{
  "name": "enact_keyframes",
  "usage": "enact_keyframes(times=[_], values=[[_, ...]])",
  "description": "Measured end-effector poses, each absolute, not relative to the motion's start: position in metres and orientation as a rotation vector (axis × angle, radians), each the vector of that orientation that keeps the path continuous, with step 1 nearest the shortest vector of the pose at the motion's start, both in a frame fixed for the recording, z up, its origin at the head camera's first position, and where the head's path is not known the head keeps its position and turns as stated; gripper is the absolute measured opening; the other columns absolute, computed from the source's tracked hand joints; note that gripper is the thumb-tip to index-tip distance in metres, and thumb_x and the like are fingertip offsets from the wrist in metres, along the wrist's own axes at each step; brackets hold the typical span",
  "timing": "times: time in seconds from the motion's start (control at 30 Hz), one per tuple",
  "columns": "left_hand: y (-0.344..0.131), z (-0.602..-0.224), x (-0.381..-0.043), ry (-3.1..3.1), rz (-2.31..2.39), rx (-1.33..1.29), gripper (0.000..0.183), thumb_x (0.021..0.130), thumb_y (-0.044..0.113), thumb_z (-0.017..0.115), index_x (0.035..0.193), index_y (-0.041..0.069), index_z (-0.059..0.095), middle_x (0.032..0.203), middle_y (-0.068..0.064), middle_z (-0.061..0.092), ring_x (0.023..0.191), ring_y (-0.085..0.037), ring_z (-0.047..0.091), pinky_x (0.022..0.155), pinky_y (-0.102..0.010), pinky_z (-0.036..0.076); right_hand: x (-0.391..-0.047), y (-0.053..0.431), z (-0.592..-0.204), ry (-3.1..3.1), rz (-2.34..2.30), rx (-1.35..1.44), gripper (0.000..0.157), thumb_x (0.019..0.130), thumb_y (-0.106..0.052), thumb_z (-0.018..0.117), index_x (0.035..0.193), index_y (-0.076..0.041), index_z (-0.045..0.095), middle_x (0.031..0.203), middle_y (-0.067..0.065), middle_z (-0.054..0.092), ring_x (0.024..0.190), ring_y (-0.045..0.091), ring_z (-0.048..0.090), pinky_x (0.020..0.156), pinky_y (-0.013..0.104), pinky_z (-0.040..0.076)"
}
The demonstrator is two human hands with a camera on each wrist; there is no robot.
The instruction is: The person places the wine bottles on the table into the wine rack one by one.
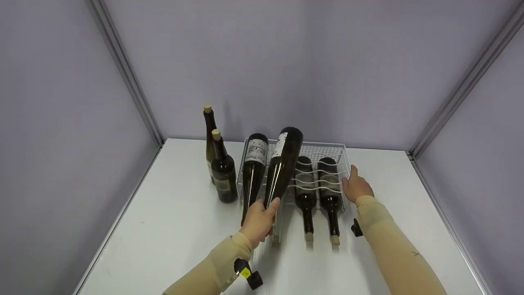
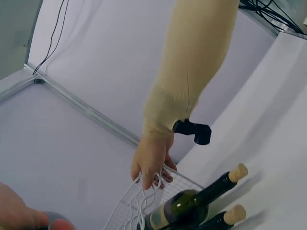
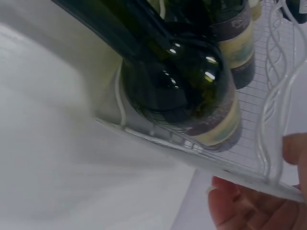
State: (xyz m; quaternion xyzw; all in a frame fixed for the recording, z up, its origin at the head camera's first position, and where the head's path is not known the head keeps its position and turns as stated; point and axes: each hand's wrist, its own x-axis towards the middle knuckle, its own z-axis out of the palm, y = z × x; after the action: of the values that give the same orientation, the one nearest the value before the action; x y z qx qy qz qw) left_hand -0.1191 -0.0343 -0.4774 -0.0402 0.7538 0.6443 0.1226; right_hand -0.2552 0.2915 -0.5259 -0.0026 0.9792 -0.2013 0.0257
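Observation:
My left hand (image 1: 258, 221) grips a dark wine bottle (image 1: 285, 162) by its neck. The bottle slants over the white wire wine rack (image 1: 335, 148), base end up and to the back. Just left of it lies another long bottle (image 1: 254, 172) with a pale label, its neck passing behind my left hand. Two dark bottles, one near the middle (image 1: 305, 198) and one at the right (image 1: 330, 200), lie in the rack with corks toward me. At the rack's right side my right hand (image 1: 358, 186) holds the wire frame, thumb on top and fingers beneath.
Left of the rack stand two corked bottles, a tall one (image 1: 209, 123) behind a shorter one (image 1: 224, 176). The white table (image 1: 172, 229) is enclosed by pale panels (image 1: 262, 73) at the back and both sides. Black cables (image 2: 276, 14) hang outside.

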Motion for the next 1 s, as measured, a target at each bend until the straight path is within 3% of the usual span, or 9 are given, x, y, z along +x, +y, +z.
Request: enact_keyframes(times=[0.17,0.33,0.6,0.77,1.0], values=[[-0.025,-0.48,-0.12,2.151,1.958,-0.197,0.049,0.096,0.054,0.048,0.096,0.005,0.047,0.055,-0.003,0.046,0.038,-0.011,0.038,0.031,-0.024,0.027,-0.255,0.288,-0.529,3.057,-0.659,0.045,0.054,0.103,-0.018,0.032,0.147,0.006,0.011,0.107,0.038,0.059,0.091,0.049,0.061,0.079,0.059,0.047],[-0.016,-0.483,-0.125,2.09,2.023,-0.225,0.048,0.096,0.053,0.049,0.094,0.004,0.047,0.055,-0.003,0.049,0.038,-0.012,0.039,0.032,-0.025,0.027,-0.252,0.287,-0.532,3.029,-0.678,0.087,0.053,0.104,-0.018,0.03,0.149,0.002,0.009,0.113,0.036,0.059,0.097,0.048,0.061,0.084,0.057,0.046],[0.005,-0.491,-0.134,2.11,2.083,-0.3,0.043,0.098,0.048,0.049,0.095,0.005,0.048,0.056,-0.003,0.048,0.04,-0.012,0.043,0.035,-0.025,0.031,-0.251,0.286,-0.532,3.012,-0.679,0.126,0.061,0.103,-0.023,0.037,0.15,0.001,0.006,0.122,0.037,0.054,0.108,0.05,0.056,0.092,0.059,0.042],[0.015,-0.498,-0.14,2.1,2.099,-0.307,0.047,0.098,0.048,0.049,0.105,0.001,0.048,0.051,-0.004,0.049,0.037,-0.012,0.043,0.033,-0.025,0.029,-0.251,0.287,-0.534,3.012,-0.671,0.136,0.066,0.102,-0.026,0.042,0.15,0.002,0.006,0.121,0.037,0.054,0.106,0.05,0.056,0.091,0.059,0.042],[0.019,-0.51,-0.147,2.134,2.065,-0.312,0.046,0.098,0.048,0.048,0.101,0.003,0.05,0.048,-0.002,0.05,0.037,-0.011,0.046,0.034,-0.024,0.031,-0.252,0.286,-0.533,3.022,-0.672,0.143,0.065,0.102,-0.025,0.042,0.15,0.002,0.006,0.121,0.038,0.054,0.105,0.051,0.056,0.09,0.06,0.042]])
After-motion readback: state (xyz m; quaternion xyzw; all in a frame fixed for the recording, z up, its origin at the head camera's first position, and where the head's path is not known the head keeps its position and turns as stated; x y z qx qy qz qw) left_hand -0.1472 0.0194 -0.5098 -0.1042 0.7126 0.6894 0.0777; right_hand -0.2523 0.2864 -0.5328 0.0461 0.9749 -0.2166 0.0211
